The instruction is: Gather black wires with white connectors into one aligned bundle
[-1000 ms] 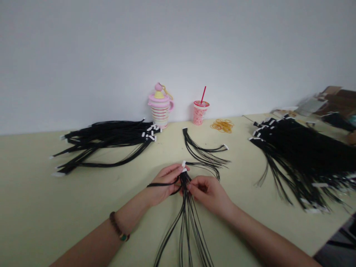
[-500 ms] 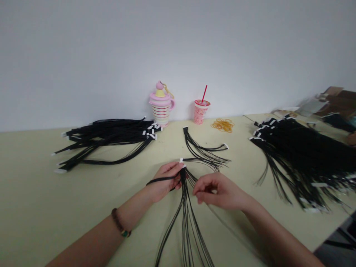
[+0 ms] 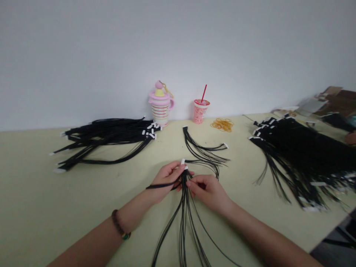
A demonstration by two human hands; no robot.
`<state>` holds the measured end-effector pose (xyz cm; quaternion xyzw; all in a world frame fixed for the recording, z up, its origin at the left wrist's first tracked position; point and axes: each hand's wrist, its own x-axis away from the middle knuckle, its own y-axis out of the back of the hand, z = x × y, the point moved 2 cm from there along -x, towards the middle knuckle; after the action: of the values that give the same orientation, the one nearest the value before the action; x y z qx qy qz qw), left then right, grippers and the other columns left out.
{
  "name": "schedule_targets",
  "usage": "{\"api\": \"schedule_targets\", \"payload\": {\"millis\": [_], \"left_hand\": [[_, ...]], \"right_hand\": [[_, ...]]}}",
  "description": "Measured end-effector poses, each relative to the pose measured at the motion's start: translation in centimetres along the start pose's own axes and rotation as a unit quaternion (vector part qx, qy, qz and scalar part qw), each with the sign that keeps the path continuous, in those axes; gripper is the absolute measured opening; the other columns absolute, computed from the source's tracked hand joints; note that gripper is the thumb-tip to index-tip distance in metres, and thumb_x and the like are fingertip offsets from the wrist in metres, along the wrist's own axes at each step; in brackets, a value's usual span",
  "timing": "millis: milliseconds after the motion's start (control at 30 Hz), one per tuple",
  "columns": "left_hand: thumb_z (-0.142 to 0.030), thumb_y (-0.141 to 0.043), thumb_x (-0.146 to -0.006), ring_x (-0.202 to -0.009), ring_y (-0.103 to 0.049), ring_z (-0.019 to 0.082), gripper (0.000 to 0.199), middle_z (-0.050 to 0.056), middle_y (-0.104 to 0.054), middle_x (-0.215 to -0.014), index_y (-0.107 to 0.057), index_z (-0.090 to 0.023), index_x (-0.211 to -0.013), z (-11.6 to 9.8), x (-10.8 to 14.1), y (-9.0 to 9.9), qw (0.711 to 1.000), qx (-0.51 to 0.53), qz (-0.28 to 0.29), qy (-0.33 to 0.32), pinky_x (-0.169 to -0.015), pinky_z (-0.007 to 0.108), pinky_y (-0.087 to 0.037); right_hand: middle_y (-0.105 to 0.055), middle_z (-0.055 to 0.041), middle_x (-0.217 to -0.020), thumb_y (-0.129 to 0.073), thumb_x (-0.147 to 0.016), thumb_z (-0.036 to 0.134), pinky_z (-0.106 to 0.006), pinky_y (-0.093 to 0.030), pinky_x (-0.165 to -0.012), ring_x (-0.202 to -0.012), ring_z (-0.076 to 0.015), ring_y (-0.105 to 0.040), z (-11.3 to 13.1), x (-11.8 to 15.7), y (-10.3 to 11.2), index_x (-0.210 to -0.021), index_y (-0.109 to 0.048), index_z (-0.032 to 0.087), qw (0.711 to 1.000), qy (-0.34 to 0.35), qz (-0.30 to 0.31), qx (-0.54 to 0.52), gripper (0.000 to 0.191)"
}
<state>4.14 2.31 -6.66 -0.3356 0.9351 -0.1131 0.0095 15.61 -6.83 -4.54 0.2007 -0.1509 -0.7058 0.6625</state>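
Observation:
My left hand [image 3: 168,181] is closed round a wire harness [image 3: 183,207], just below its white connectors at the top. The harness's thin black wires fan down toward me, and one strand loops back over the left wrist side. Thumb and forefinger of my right hand [image 3: 207,191] pinch at the wires close beneath the connector, touching the bundle from the right. A single wire curves away below that hand. Beyond my hands lies a loose wire harness [image 3: 194,146] with white ends on the table [image 3: 119,200].
Bundled black harnesses [image 3: 108,135] lie at the left, and a larger pile [image 3: 303,152] at the right. Near the wall stand a striped pink mug [image 3: 160,107] and a pink cup [image 3: 199,111] with a red straw. Yellow rubber bands [image 3: 222,125] lie beside the cup.
My right hand has moved left and closed on the wires near the connector. My left hand keeps its hold, almost in the same place.

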Motion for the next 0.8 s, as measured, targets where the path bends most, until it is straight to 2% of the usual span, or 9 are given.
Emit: {"api": "schedule_targets", "payload": {"millis": [67, 200, 300, 333, 400, 433, 533, 667, 800], "left_hand": [[-0.042, -0.052, -0.083, -0.05, -0.047, 0.008, 0.032, 0.008, -0.058, -0.088, -0.054, -0.013, -0.095, -0.1, 0.1, -0.1, 1.0, -0.01, -0.003, -0.005, -0.04, 0.017, -0.036], [-0.043, -0.053, -0.082, -0.048, -0.045, 0.007, 0.031, 0.007, -0.059, -0.085, -0.055, -0.013, -0.092, 0.0, 0.0, -0.2, 1.0, -0.007, -0.006, -0.003, -0.038, 0.017, -0.035], [-0.043, -0.054, -0.081, -0.047, -0.043, 0.008, 0.03, 0.004, -0.057, -0.073, -0.056, -0.013, -0.084, 0.1, -0.3, 0.0, 0.999, 0.041, -0.021, 0.014, -0.037, 0.016, -0.033], [-0.043, -0.055, -0.081, -0.046, -0.042, 0.008, 0.03, 0.004, -0.056, -0.07, -0.055, -0.013, -0.081, 0.1, -0.3, 0.1, 0.997, 0.062, -0.031, 0.024, -0.037, 0.016, -0.032], [-0.041, -0.057, -0.079, -0.047, -0.042, 0.007, 0.029, 0.004, -0.056, -0.071, -0.055, -0.012, -0.08, 0.0, -0.3, 0.3, 0.994, 0.095, -0.04, 0.047, -0.038, 0.016, -0.031], [-0.04, -0.058, -0.08, -0.049, -0.042, 0.007, 0.029, 0.005, -0.056, -0.074, -0.056, -0.011, -0.081, -0.1, -0.2, 0.4, 0.992, 0.104, -0.034, 0.055, -0.039, 0.016, -0.031], [-0.035, -0.058, -0.081, -0.054, -0.044, 0.008, 0.027, 0.007, -0.057, -0.079, -0.059, -0.009, -0.087, -0.4, -0.1, 0.4, 0.991, 0.116, 0.001, 0.062, -0.041, 0.016, -0.031], [-0.033, -0.057, -0.081, -0.052, -0.043, 0.008, 0.028, 0.009, -0.059, -0.079, -0.059, -0.008, -0.095, -0.1, -0.2, 0.7, 0.992, 0.105, 0.004, 0.073, -0.042, 0.016, -0.031], [-0.027, -0.051, -0.084, -0.052, -0.044, 0.008, 0.025, 0.012, -0.061, -0.084, -0.056, -0.008, -0.099, 0.1, -0.4, 0.7, 0.995, 0.07, 0.008, 0.072, -0.042, 0.016, -0.031]], "right_hand": [[-0.041, 0.0022, -0.049, -0.045, -0.082, 0.027, -0.018, -0.022, -0.042, -0.044, -0.0064, -0.033, -0.4, -0.1, -0.4, -0.056, -0.051, 0.011, 0.999, -0.019, -0.026, -0.034, 0.032], [-0.044, 0.0013, -0.053, -0.047, -0.077, 0.024, -0.018, -0.026, -0.044, -0.047, -0.007, -0.036, -0.6, -0.2, -0.6, -0.059, -0.051, 0.011, 0.997, -0.012, -0.051, -0.052, 0.022], [-0.053, -0.0002, -0.058, -0.051, -0.07, 0.021, -0.018, -0.032, -0.047, -0.049, -0.008, -0.043, -0.2, -0.1, 0.2, -0.074, -0.054, 0.011, 0.993, -0.032, -0.035, -0.104, 0.011], [-0.055, -0.0002, -0.059, -0.052, -0.068, 0.02, -0.018, -0.032, -0.046, -0.047, -0.0079, -0.043, 0.1, -0.1, 0.6, -0.083, -0.054, 0.011, 0.989, -0.044, -0.024, -0.141, 0.017], [-0.055, 0.0011, -0.057, -0.054, -0.066, 0.021, -0.017, -0.029, -0.041, -0.041, -0.007, -0.039, 0.9, -0.1, 2.1, -0.094, -0.052, 0.013, 0.971, -0.06, -0.015, -0.233, 0.029], [-0.054, 0.0017, -0.055, -0.053, -0.066, 0.022, -0.017, -0.027, -0.039, -0.039, -0.0065, -0.036, 1.3, 0.0, 3.0, -0.093, -0.052, 0.014, 0.957, -0.06, -0.025, -0.281, 0.028], [-0.045, 0.0019, -0.05, -0.049, -0.067, 0.027, -0.02, -0.026, -0.038, -0.036, -0.0058, -0.029, 1.9, 0.3, 6.7, -0.07, -0.053, 0.015, 0.913, -0.036, -0.114, -0.39, 0.012], [-0.039, 0.0006, -0.057, -0.045, -0.072, 0.025, -0.019, -0.027, -0.039, -0.041, -0.007, -0.027, 1.6, 0.8, 11.2, -0.073, -0.056, 0.019, 0.878, 0.057, -0.25, -0.405, 0.013], [-0.038, 0.0024, -0.061, -0.051, -0.08, 0.028, -0.016, -0.03, -0.04, -0.043, -0.0061, -0.026, 0.8, 0.8, 13.7, -0.08, -0.058, 0.023, 0.85, 0.129, -0.291, -0.42, 0.009]]}}
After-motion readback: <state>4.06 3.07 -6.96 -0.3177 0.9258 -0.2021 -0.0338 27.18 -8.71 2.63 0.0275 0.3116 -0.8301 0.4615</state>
